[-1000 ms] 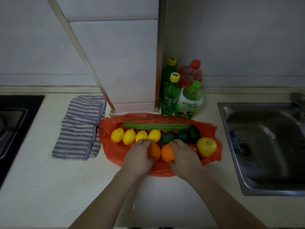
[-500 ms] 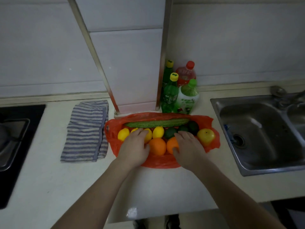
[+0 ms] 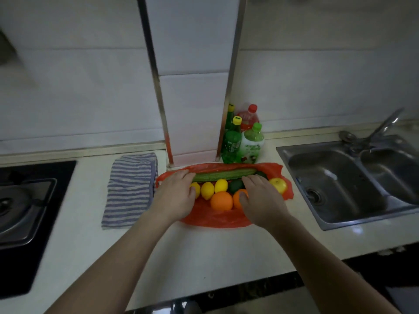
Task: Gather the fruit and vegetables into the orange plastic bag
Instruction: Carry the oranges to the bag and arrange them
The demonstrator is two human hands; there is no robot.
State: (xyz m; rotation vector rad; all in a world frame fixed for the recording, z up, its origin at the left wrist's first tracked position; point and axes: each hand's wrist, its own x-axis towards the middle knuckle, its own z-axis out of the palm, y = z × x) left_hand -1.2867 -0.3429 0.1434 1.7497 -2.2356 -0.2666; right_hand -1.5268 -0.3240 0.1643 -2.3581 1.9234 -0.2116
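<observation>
Head view: with your left hand (image 3: 175,197) and right hand (image 3: 264,201) flat, fingers together, oranges (image 3: 221,201) atop the unclosed orange plastic bag (image 3: 213,219) could roll off.

A tiled column (image 3: 192,109) is seen rising from the back of the pale counter (image 3: 204,252). A blue-striped cloth (image 3: 130,189) is laid crumpled just left of the column's foot. Four capped plastic bottles (image 3: 252,146) are clustered upright against its right side. Farther right a steel sink (image 3: 340,177) and its tap (image 3: 383,128) are set; far left, a stove (image 3: 22,211).
</observation>
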